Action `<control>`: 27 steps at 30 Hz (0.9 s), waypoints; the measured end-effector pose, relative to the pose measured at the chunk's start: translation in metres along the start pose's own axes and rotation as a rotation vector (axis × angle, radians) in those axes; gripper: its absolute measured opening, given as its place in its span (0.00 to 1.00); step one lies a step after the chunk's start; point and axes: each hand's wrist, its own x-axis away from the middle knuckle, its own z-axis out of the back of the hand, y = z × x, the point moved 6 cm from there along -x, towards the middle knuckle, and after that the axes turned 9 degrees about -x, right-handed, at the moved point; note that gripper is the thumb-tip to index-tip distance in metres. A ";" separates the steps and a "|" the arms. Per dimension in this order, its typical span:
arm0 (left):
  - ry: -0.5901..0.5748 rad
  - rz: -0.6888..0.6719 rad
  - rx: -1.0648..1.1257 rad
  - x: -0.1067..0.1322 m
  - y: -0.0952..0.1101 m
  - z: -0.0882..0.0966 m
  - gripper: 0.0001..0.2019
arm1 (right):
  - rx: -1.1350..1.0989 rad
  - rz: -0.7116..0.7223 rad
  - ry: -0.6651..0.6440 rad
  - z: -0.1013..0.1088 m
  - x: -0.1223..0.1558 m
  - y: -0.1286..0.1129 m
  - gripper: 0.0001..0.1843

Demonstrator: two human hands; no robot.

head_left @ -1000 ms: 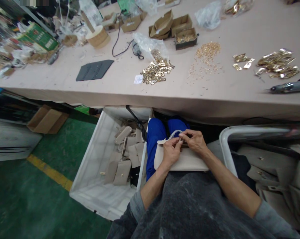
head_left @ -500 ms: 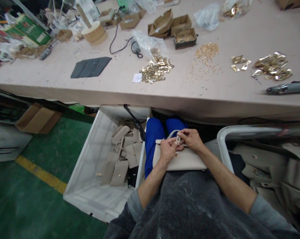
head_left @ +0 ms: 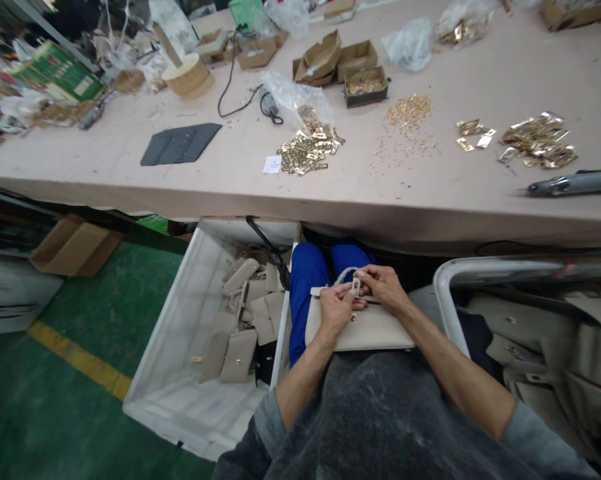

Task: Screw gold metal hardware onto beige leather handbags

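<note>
A cream handbag (head_left: 375, 331) lies across my lap on blue trousers, its small gold clasp (head_left: 354, 318) facing up. Above the clasp, a cream strap end with a metal-framed slot (head_left: 356, 285) is pinched between both hands. My left hand (head_left: 336, 310) has its fingers closed on the strap's left side and rests against the bag. From the right, my right hand (head_left: 382, 287) grips the strap's upper end with thumb and fingertips. The bag's handle (head_left: 346, 273) arches behind the fingers, which partly cover the flap.
A white bin (head_left: 165, 347) at my left holds several cream bags. Another white-rimmed bin (head_left: 443, 287) stands at my right with more bags. On the table (head_left: 220, 190) are gold plate piles (head_left: 308, 150), tiny fittings (head_left: 408, 113), small boxes (head_left: 365, 87) and an electric screwdriver (head_left: 570, 183).
The whole view has shifted slightly, so the table and bins sit a little lower. Both hands keep their hold on the strap, with only slight finger movement.
</note>
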 end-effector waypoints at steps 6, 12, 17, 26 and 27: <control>0.016 -0.023 -0.019 0.003 0.011 -0.001 0.19 | 0.423 0.257 -0.063 -0.017 0.009 -0.037 0.21; 0.139 0.023 0.123 -0.005 0.000 0.004 0.30 | 0.690 0.664 0.132 -0.033 -0.011 -0.138 0.18; 0.168 0.017 0.161 -0.013 -0.016 0.002 0.31 | 0.743 0.783 0.193 -0.048 -0.083 -0.216 0.13; 0.168 0.025 0.237 -0.009 -0.020 0.008 0.29 | 1.050 0.593 0.241 -0.079 -0.236 -0.238 0.11; 0.179 0.029 0.236 -0.009 -0.021 0.008 0.29 | 1.051 0.551 0.237 -0.080 -0.242 -0.237 0.09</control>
